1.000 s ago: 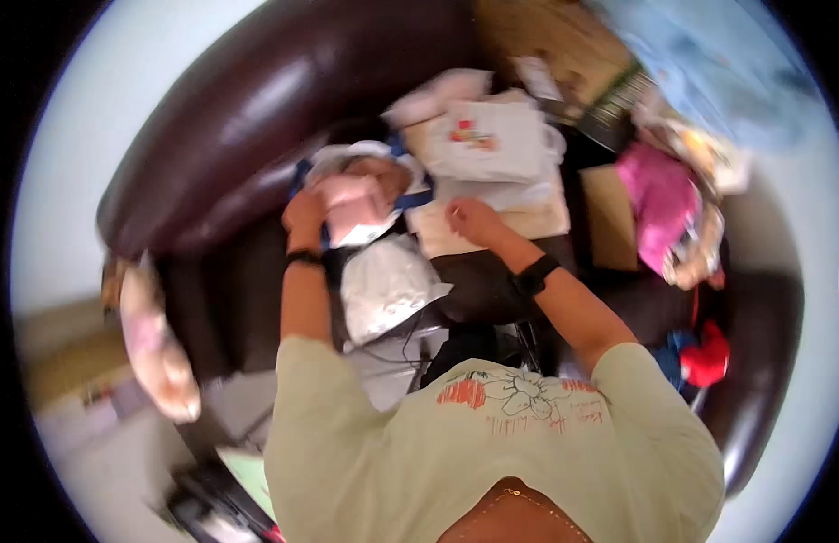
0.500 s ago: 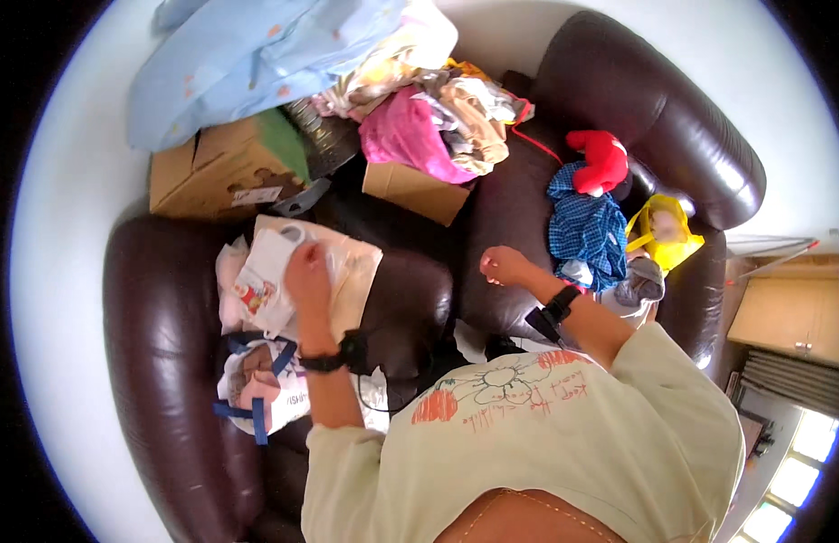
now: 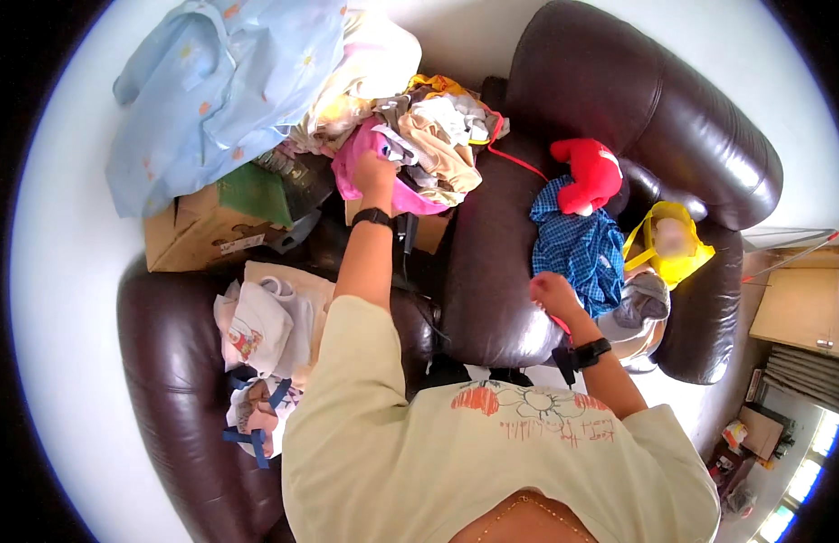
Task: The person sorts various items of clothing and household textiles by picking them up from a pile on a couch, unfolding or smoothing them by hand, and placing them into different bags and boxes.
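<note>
My left hand (image 3: 376, 174) reaches to the near left part of a clothes pile and touches a bright pink cloth or bag (image 3: 349, 163). Its fingertips are lost among the folds, so a grip cannot be made out. Beside it lie beige and white garments (image 3: 438, 136), heaped over a cardboard box (image 3: 430, 233). My right hand (image 3: 553, 293) hovers over the sofa seat, fingers curled in with nothing seen in them. Closest to it is a blue checked shirt (image 3: 578, 244), with a red plush-like item (image 3: 590, 176) lying at its far end.
A dark brown leather sofa (image 3: 492, 299) surrounds the things. At left stand a cardboard box (image 3: 180, 231) under light blue floral fabric (image 3: 229, 90), folded white cloths (image 3: 257, 321) and a tote with navy handles (image 3: 257, 416). A yellow bag (image 3: 677, 244) sits at right.
My left hand has left the white cloths and gone forward to the pink item in the pile. My right hand has shifted right, closer to the checked shirt. The view has moved slightly.
</note>
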